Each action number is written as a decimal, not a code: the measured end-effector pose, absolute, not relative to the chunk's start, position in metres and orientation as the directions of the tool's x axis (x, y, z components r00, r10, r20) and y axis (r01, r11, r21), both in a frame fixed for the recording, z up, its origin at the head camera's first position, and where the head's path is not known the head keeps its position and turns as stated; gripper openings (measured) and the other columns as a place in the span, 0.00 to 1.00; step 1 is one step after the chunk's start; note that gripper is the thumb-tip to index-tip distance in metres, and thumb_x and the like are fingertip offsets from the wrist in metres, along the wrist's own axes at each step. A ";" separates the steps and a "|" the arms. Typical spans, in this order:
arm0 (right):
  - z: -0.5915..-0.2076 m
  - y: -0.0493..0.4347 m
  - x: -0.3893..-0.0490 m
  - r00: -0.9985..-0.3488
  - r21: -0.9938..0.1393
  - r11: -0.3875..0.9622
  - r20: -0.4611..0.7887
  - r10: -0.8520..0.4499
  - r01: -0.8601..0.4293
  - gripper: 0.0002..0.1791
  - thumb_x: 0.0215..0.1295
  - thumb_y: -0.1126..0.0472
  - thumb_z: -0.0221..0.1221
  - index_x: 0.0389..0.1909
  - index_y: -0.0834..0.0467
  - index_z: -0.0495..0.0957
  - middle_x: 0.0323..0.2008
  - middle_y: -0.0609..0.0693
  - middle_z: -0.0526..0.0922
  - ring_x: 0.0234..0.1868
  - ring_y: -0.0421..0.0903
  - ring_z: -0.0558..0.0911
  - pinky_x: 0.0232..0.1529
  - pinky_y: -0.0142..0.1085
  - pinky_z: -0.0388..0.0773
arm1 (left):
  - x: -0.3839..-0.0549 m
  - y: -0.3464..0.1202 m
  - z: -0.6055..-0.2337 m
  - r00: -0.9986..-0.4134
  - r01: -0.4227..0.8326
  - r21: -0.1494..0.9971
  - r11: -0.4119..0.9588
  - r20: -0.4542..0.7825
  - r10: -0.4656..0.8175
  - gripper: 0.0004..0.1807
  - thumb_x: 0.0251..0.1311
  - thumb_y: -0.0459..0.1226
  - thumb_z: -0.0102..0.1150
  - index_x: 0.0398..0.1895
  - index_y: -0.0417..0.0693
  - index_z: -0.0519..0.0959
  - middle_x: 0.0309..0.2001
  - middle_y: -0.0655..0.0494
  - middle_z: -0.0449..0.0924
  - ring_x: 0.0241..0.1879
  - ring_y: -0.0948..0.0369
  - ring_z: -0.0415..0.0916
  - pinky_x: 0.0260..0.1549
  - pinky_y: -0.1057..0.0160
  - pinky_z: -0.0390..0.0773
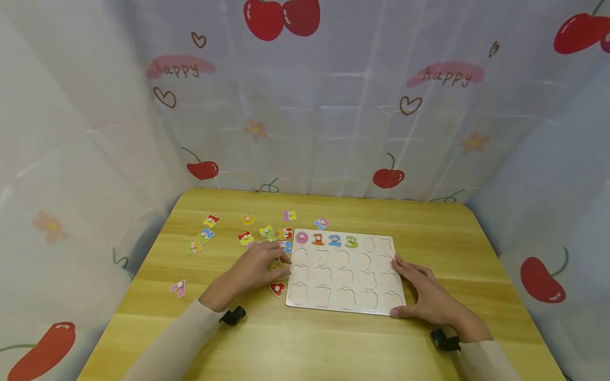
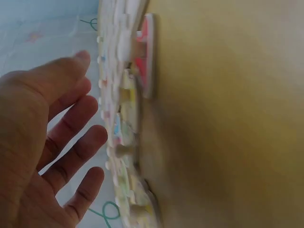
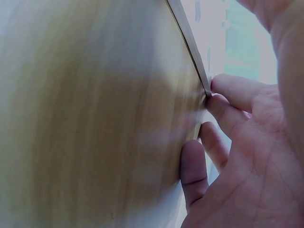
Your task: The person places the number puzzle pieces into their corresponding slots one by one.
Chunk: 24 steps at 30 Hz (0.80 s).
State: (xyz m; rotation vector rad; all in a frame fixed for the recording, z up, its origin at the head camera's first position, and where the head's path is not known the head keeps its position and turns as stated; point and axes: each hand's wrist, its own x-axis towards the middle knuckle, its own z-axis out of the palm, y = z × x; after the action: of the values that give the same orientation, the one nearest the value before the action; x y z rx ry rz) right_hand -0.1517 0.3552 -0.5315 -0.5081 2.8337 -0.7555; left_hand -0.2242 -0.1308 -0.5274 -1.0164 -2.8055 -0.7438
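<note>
A pale wooden number puzzle board point(image 1: 345, 272) lies flat on the table, with the pieces 0 point(image 1: 302, 238), 1 point(image 1: 317, 239), 2 point(image 1: 334, 241) and 3 point(image 1: 351, 242) in its top row. My left hand point(image 1: 257, 267) hovers at the board's left edge over loose number pieces, some of them hidden under it. In the left wrist view its fingers point(image 2: 78, 118) are spread and bent a little, holding nothing. At the board's right side rests my right hand point(image 1: 429, 296), fingers along the edge and thumb at the near corner. The right wrist view shows fingertips point(image 3: 221, 107) touching that edge.
Loose knobbed number pieces lie left of the board, among them a red 4 point(image 1: 277, 288), a pink 7 point(image 1: 178, 288) and an orange 0 point(image 1: 249, 220). A 10 point(image 1: 321, 223) sits behind the board. Printed curtains surround the wooden table point(image 1: 267, 344) at the back and sides.
</note>
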 end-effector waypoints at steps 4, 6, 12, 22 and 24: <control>-0.532 0.355 -0.151 -0.928 -0.517 0.808 -0.065 -0.366 -0.282 0.72 0.53 0.35 0.89 0.92 0.60 0.64 0.94 0.62 0.61 0.83 0.75 0.64 0.76 0.79 0.69 | -0.211 -0.147 -0.534 -0.758 0.631 0.458 0.626 0.190 0.624 0.11 0.67 0.48 0.87 0.44 0.58 0.94 0.43 0.66 0.90 0.43 0.64 0.84 0.50 0.61 0.84; -0.532 0.355 -0.151 -0.929 -0.520 0.807 -0.065 -0.363 -0.279 0.72 0.53 0.35 0.90 0.92 0.60 0.64 0.94 0.63 0.61 0.84 0.75 0.63 0.76 0.79 0.68 | -0.207 -0.151 -0.537 -0.749 0.634 0.469 0.614 0.178 0.638 0.10 0.68 0.49 0.87 0.43 0.60 0.93 0.42 0.68 0.89 0.42 0.67 0.82 0.48 0.63 0.84; -0.532 0.355 -0.154 -0.933 -0.514 0.814 -0.068 -0.354 -0.271 0.73 0.54 0.33 0.88 0.94 0.57 0.62 0.95 0.59 0.59 0.85 0.74 0.62 0.77 0.80 0.67 | -0.205 -0.157 -0.542 -0.729 0.659 0.464 0.592 0.203 0.653 0.11 0.68 0.52 0.86 0.39 0.64 0.91 0.39 0.72 0.87 0.42 0.73 0.80 0.48 0.63 0.84; -0.535 0.354 -0.151 -0.937 -0.515 0.820 -0.088 -0.339 -0.248 0.74 0.54 0.32 0.88 0.94 0.57 0.62 0.95 0.59 0.58 0.85 0.74 0.61 0.77 0.82 0.67 | -0.205 -0.161 -0.546 -0.710 0.654 0.506 0.562 0.156 0.686 0.10 0.68 0.49 0.87 0.39 0.62 0.91 0.39 0.68 0.88 0.42 0.71 0.81 0.49 0.64 0.85; -0.536 0.354 -0.151 -0.936 -0.515 0.820 -0.086 -0.340 -0.250 0.74 0.54 0.32 0.88 0.94 0.57 0.62 0.95 0.59 0.58 0.85 0.74 0.62 0.77 0.82 0.67 | -0.205 -0.161 -0.545 -0.711 0.648 0.516 0.560 0.146 0.688 0.09 0.69 0.48 0.86 0.39 0.62 0.92 0.40 0.69 0.88 0.43 0.71 0.82 0.50 0.64 0.85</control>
State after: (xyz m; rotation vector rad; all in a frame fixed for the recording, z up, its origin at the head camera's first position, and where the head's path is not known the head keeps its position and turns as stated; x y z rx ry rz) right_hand -0.1506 0.3542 -0.5356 -0.4626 2.8286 -0.7647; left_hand -0.2054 -0.1611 -0.5452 -1.2165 -2.8377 -0.8904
